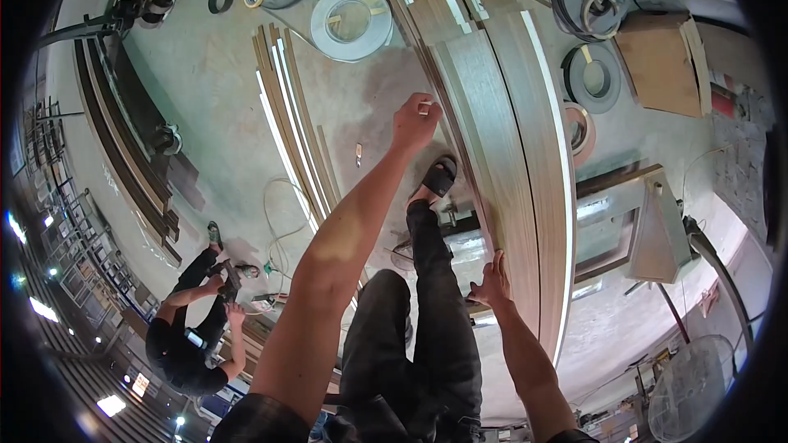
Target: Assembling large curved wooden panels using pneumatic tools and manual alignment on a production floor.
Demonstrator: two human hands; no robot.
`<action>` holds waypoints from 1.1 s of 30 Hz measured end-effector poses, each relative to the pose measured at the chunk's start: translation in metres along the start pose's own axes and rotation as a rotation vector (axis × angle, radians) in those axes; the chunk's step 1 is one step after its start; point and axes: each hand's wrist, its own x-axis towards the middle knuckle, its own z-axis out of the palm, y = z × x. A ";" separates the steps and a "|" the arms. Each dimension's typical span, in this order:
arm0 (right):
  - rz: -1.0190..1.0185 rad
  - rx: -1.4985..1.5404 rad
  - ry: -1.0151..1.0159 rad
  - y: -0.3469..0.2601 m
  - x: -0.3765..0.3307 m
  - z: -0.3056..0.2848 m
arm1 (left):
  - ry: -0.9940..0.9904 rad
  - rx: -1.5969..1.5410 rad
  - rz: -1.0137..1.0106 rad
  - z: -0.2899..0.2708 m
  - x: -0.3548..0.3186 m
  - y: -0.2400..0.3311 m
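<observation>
Boards point(484, 115) with wood-grain faces lie side by side, right of the sandalled foot point(441, 177). The right hand point(492, 283) touches their left edge, thumb spread wide; the left hand point(417, 123) curls narrow near that edge farther up, contents unclear.

No readable text, no legible labels, no brands, no numbers, no signs made out

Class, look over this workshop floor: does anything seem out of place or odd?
Yes, mildly: a small object, too small to identify, lies alone on the floor, apart from the long strips, so it may have been dropped. No spill or damage is clear.
</observation>
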 end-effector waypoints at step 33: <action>0.590 1.399 0.371 -0.093 0.117 -0.095 | -0.082 0.070 0.312 0.021 0.121 -0.013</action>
